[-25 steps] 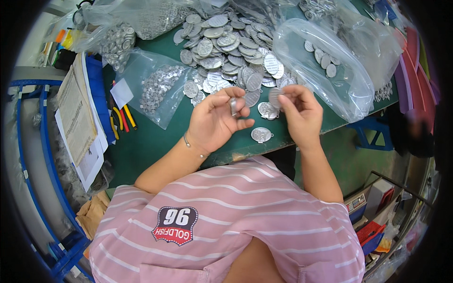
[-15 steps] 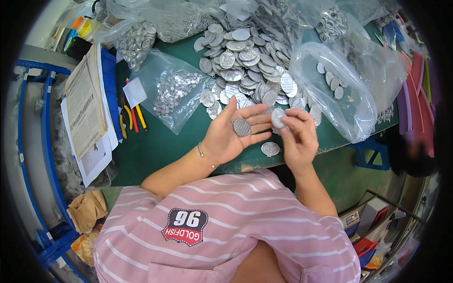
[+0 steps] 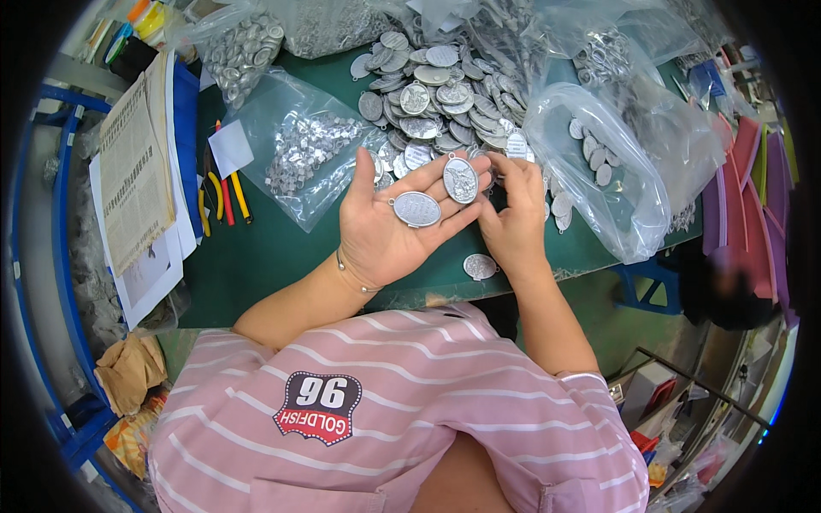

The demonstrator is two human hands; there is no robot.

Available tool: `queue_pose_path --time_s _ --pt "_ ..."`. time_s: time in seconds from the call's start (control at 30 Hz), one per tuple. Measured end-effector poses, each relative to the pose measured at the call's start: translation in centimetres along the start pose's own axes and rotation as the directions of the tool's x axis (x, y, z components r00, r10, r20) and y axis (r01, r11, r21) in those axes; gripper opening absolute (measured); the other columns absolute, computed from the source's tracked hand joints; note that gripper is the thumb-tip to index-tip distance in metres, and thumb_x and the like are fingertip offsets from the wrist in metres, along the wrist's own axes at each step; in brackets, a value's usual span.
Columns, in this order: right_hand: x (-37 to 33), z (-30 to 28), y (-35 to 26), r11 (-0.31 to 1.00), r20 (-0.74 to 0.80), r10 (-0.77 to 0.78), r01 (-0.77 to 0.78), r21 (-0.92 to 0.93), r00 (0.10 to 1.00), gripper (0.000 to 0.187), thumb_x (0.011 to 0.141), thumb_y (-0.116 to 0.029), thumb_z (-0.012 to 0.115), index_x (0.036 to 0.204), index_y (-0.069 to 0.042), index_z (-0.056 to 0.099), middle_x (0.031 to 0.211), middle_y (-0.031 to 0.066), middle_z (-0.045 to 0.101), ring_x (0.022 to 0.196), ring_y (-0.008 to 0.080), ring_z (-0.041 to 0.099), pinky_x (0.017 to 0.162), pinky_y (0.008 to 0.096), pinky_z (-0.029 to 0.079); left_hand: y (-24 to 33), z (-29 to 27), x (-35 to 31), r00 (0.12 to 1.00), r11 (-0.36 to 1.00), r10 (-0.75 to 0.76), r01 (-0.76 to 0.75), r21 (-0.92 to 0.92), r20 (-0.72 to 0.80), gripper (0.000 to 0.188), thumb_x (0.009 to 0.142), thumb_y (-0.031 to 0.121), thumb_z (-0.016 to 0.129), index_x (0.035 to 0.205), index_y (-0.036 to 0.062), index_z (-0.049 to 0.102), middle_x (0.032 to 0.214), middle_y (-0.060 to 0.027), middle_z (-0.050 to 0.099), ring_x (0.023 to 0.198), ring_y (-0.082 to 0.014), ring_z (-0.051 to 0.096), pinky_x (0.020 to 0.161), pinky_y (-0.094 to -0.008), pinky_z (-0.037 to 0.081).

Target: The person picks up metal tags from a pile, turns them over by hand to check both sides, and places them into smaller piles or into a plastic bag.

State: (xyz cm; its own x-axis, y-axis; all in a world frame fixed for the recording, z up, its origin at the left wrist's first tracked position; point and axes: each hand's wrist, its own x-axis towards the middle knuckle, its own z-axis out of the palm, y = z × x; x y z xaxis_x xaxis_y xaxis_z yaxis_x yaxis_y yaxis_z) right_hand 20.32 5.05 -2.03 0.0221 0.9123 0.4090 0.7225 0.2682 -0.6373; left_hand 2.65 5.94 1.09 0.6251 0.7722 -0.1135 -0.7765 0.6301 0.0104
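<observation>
The left hand [image 3: 368, 238] is open with the palm up, above the near part of the green table [image 3: 256, 265], carrying two oval silver medals: a left medal [image 3: 416, 209] lying sideways across the palm and the roots of the fingers, and a right medal [image 3: 461, 180] lying lengthwise farther along the fingers, its loop at the far end. The right hand [image 3: 519, 218] is curled just beside the right medal, fingertips close against the left fingers; whether it pinches the medal's rim I cannot tell. Handling two medals like this probably goes best with the palm level and slightly cupped, each piece turned by its rim so that its face stays in sight and the two do not slide together. A loose medal [image 3: 480, 267] lies near the table edge, and a large medal pile [image 3: 436, 94] spreads on the far side, between a clear bag [image 3: 299, 203] of small silver cubes on the left and another plastic bag [image 3: 629, 239] with medals on the right. As for writing, the left medal shows lettering-like lines too small to read; the shirt patch [image 3: 317, 406] bears a large number and a word, upside down here; the printed sheet [image 3: 141, 171] at left has dense, illegible text.
</observation>
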Motion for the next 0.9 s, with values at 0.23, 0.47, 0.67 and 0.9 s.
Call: queue_pose_path --time_s 0.23,0.47,0.67,0.9 --pt "-0.32 0.82 0.42 0.996 -0.038 -0.065 0.062 -0.065 0.997 0.051 0.064 -0.007 0.075 0.113 -0.006 0.060 0.105 0.0131 0.055 0.094 0.0295 0.055 0.079 0.0375 0.040 0.06 0.14 -0.21 1.000 1.000 -0.011 0.010 -0.011 -0.006 0.103 0.083 0.075 0.039 0.143 -0.0079 0.021 0.148 -0.0272 0.024 0.140 -0.0364 0.024 0.116 -0.0481 0.017" --pt "-0.58 0.96 0.74 0.998 -0.065 -0.064 0.062 -0.030 0.996 0.048 0.064 -0.008 0.075 0.110 -0.005 0.061 0.105 0.0135 0.056 0.094 0.0298 0.056 0.079 0.0378 0.041 0.11 -0.19 -0.18 0.999 0.999 -0.031 0.031 -0.026 0.033 0.105 0.083 0.074 0.040 0.143 -0.0082 0.018 0.149 -0.0287 0.021 0.140 -0.0372 0.022 0.116 -0.0480 0.014" --pt "-0.45 0.94 0.78 0.996 -0.077 -0.084 0.083 -0.014 0.994 0.045 0.065 -0.007 0.074 0.107 -0.005 0.061 0.104 0.0131 0.056 0.093 0.0301 0.056 0.078 0.0384 0.042 0.06 -0.22 -0.17 0.999 1.000 -0.028 0.028 0.004 0.024 0.105 0.083 0.074 0.041 0.144 -0.0079 0.016 0.150 -0.0287 0.019 0.140 -0.0379 0.020 0.116 -0.0481 0.013" --pt "-0.51 0.89 0.72 0.997 -0.086 -0.077 0.077 -0.006 0.993 0.044 0.065 -0.007 0.074 0.107 -0.005 0.061 0.104 0.0131 0.057 0.092 0.0305 0.056 0.077 0.0387 0.042 0.11 -0.20 -0.10 0.999 0.999 -0.036 0.036 0.013 0.027 0.107 0.081 0.073 0.045 0.144 -0.0076 0.015 0.150 -0.0280 0.018 0.141 -0.0372 0.019 0.116 -0.0481 0.013"
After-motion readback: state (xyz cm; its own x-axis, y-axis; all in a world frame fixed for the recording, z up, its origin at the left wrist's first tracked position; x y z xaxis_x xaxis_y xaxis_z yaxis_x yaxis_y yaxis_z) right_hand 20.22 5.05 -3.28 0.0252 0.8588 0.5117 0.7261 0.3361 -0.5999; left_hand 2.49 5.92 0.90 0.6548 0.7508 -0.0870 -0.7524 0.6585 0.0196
